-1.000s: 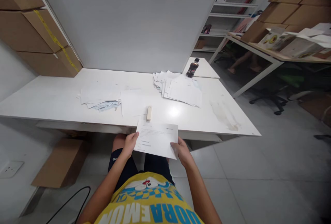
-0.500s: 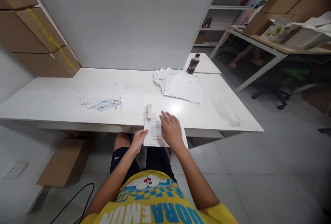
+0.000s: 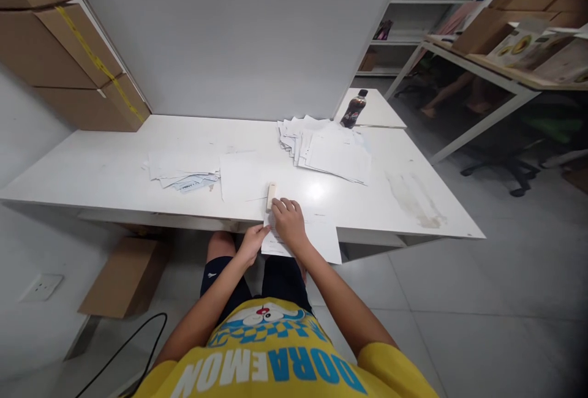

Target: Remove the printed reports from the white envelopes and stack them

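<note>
Printed paper sheets (image 3: 321,240) hang partly over the table's front edge, their left corner at a small cream-coloured stapler (image 3: 271,191). My left hand (image 3: 253,242) pinches the left edge of the paper, thumb on top. Over the paper, my right hand (image 3: 288,220) has its fingers curled on the near end of the stapler, partly hiding it. Just left of the stapler, a blank white sheet (image 3: 241,174) lies flat on the table.
A messy stack of papers (image 3: 337,153) lies at the back right, a dark soda bottle (image 3: 354,109) behind it. Smaller papers (image 3: 184,174) lie left on the white table (image 3: 105,165). Cardboard boxes (image 3: 68,49) are piled at left. A grey panel (image 3: 229,37) stands behind.
My right hand has moved left from over the paper onto the stapler, its fingers closing there. The paper's right side has fanned out. My left hand still pinches its edge.
</note>
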Demonstrator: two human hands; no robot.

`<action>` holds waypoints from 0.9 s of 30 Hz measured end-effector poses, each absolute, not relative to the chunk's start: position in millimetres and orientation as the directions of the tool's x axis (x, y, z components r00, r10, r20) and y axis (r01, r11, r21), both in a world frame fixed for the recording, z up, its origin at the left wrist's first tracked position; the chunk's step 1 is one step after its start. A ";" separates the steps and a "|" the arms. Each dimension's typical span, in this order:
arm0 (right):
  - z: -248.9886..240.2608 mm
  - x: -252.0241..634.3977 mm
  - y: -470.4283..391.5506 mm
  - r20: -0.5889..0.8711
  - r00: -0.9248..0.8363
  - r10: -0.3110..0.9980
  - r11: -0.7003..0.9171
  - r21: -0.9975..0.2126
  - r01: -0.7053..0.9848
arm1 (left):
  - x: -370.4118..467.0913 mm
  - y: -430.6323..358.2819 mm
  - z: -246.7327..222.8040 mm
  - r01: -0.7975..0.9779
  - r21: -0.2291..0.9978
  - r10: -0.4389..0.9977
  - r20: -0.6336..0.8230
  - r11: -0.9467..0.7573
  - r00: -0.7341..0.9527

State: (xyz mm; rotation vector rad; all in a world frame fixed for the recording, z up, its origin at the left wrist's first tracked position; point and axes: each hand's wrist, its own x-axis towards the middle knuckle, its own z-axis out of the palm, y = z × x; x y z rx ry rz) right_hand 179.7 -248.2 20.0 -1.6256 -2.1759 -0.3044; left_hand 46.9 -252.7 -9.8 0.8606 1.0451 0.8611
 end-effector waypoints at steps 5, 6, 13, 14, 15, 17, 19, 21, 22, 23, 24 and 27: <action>24.3 166.3 -244.1 0.353 -0.238 0.905 0.258 -0.009 0.966 | 49.0 -252.7 -15.2 -0.203 0.891 0.903 -0.357 0.407 0.241; 26.3 164.8 -242.5 0.346 -0.235 0.908 0.253 -0.007 0.968 | 49.4 -253.1 -14.7 -0.214 0.891 0.907 -0.352 0.401 0.232; 48.1 168.8 -241.8 0.308 -0.202 0.930 0.229 -0.053 0.972 | 53.0 -255.1 -3.4 -0.245 0.861 0.887 -0.390 0.446 0.246; 52.4 171.0 -245.3 0.309 -0.194 0.931 0.225 -0.068 0.972 | 53.0 -256.4 -1.0 -0.248 0.857 0.885 -0.395 0.451 0.247; 56.9 173.7 -250.8 0.311 -0.179 0.933 0.217 -0.092 0.972 | 52.4 -258.4 1.9 -0.256 0.854 0.884 -0.394 0.454 0.252; 66.1 179.9 -269.1 0.297 -0.163 0.941 0.220 -0.169 0.961 | 49.2 -264.6 10.0 -0.287 0.836 0.877 -0.395 0.467 0.275; 75.2 185.9 -297.1 0.252 -0.205 0.946 0.275 -0.286 0.918 | 43.5 -273.4 22.4 -0.326 0.800 0.856 -0.413 0.504 0.311; 83.8 190.2 -330.4 0.216 -0.291 0.932 0.358 -0.425 0.831 | 37.3 -282.8 38.5 -0.347 0.760 0.828 -0.439 0.549 0.348; 87.7 191.7 -346.7 0.214 -0.311 0.926 0.377 -0.480 0.792 | 34.7 -287.0 47.3 -0.348 0.748 0.817 -0.447 0.565 0.365; 91.1 192.8 -361.5 0.215 -0.306 0.927 0.374 -0.512 0.773 | 32.6 -290.4 56.0 -0.345 0.743 0.809 -0.448 0.573 0.380; 93.9 193.7 -374.0 0.223 -0.290 0.931 0.366 -0.525 0.768 | 31.1 -292.6 64.2 -0.339 0.744 0.805 -0.443 0.576 0.394; 96.3 196.7 -395.5 0.294 -0.197 0.935 0.323 -0.483 0.813 | 29.8 -291.1 82.7 -0.325 0.775 0.816 -0.395 0.543 0.422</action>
